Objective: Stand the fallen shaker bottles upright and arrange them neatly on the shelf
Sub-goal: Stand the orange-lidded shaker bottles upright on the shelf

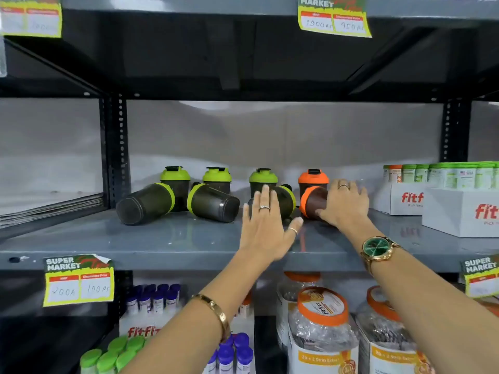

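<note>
We reach both hands onto the grey shelf (162,238). Our right hand (344,205) wraps the fallen orange shaker (313,202), fingers over its dark body, so only the orange lid end shows. Our left hand (266,222) is spread flat and open in front of a fallen green shaker (285,198); we cannot tell whether it touches it, and it hides most of the bottle. Two more green shakers (147,202) (213,202) lie on their sides to the left. Behind stand four upright shakers (175,179), their lower halves blocked. The fitfi boxes (459,211) at right are cut off by the frame edge.
</note>
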Action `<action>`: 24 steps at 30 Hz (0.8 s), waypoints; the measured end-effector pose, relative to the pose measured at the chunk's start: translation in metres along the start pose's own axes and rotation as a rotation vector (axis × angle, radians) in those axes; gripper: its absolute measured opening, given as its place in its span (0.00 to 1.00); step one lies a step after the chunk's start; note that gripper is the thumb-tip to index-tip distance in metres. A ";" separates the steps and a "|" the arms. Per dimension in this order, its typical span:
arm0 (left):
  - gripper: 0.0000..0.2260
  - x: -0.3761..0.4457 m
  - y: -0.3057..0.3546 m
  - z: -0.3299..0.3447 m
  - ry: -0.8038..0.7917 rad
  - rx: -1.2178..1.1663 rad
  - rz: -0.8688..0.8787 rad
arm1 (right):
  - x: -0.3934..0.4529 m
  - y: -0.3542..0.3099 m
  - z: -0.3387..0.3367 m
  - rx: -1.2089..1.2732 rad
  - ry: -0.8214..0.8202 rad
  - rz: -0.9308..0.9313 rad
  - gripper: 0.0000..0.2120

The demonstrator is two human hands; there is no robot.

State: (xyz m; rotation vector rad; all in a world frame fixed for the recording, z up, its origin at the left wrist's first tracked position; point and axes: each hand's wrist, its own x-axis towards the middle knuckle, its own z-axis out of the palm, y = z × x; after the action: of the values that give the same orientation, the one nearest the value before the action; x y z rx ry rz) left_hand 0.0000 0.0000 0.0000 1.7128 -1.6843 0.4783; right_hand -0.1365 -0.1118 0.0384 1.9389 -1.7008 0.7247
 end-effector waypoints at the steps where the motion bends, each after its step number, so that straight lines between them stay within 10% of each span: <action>1: 0.35 -0.001 0.000 0.003 -0.051 0.027 0.004 | 0.002 -0.001 0.000 -0.044 -0.033 0.007 0.43; 11: 0.47 0.004 -0.001 -0.002 -0.613 0.001 -0.077 | 0.025 -0.003 0.028 -0.193 -0.040 -0.058 0.28; 24: 0.50 0.004 -0.001 -0.003 -0.665 0.075 -0.071 | 0.013 0.005 0.018 0.444 0.082 0.165 0.30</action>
State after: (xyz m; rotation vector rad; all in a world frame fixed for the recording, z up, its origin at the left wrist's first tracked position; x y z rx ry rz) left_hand 0.0018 -0.0011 0.0047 2.1265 -2.0551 -0.0873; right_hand -0.1383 -0.1339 0.0329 2.0250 -1.7757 1.3192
